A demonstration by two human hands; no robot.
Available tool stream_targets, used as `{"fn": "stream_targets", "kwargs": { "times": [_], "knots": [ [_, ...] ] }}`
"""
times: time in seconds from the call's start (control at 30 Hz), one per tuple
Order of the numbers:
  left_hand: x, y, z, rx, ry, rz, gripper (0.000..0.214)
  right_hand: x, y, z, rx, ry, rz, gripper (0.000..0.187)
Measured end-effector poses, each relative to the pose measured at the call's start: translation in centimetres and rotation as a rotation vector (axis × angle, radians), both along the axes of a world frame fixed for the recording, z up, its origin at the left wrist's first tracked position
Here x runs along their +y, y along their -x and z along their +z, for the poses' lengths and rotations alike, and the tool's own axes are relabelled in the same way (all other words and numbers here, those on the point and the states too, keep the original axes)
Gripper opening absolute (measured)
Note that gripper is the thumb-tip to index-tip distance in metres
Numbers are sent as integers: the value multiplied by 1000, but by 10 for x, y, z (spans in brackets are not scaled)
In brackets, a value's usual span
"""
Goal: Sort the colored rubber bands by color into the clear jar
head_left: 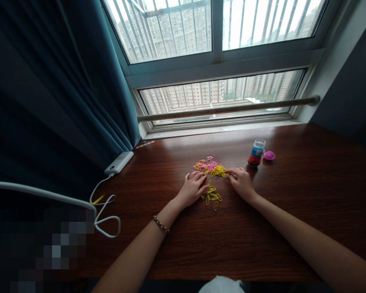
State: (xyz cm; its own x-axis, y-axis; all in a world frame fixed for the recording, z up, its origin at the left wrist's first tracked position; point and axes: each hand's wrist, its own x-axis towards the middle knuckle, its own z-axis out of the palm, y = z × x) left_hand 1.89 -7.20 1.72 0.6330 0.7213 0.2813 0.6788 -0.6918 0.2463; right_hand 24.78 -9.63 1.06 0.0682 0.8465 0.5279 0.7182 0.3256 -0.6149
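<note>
A mixed pile of small pink and yellow looped clips [208, 165] lies on the dark wooden table; they look like paper clips or plastic pins, too small to tell. Closer to me is a smaller, loose group of yellow clips [212, 197]. My left hand [192, 188] rests at the left of both groups, fingers stretched and thumb apart, the thumb by the yellow group. At the pile's right edge, my right hand [241, 184] reaches in with its index finger extended, touching or nearly touching yellow clips. No held clip is visible in either hand.
Behind my right hand stands an uncapped glass jar [256, 153] with a blue and red label, beside a pink lid [269, 155]. A white power bank [118, 162] with a looped white cable [107, 221] lies left, near the blue curtain [110, 101]. A window backs the table [183, 252].
</note>
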Motion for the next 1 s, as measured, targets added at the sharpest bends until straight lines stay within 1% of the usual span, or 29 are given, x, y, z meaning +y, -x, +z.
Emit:
{"fn": "stream_targets", "kwargs": {
  "times": [0.17, 0.27, 0.4, 0.63, 0.73, 0.83, 0.93, 1.0],
  "knots": [
    [-1, -1, 2, -41, -9, 3, 42, 0, 1, -3, -16, 15, 48, 25],
    [-2, -2, 2, 15, 1, 9, 46, 2, 1, -6, -51, 39, 78, 24],
    [-3, -3, 2, 68, 31, 26, 48, 4, 0, -8, -58, 42, 72, 26],
    [-3, -3, 1, 40, 48, 56, 51, 4, -1, -9, -51, 37, 91, 26],
    [-3, -2, 3, -60, 15, 49, 47, 4, -1, -10, -59, 41, 87, 25],
    [-4, 1, 8, -264, -21, 1, 32, 5, -2, -10, -61, 42, 74, 26],
    [-7, 4, 12, -430, 15, -64, 23, 5, -2, -10, -59, 37, 64, 26],
    [-10, 5, 14, -453, 71, -89, 25, 5, -2, -9, -61, 32, 56, 27]
  ]
}}
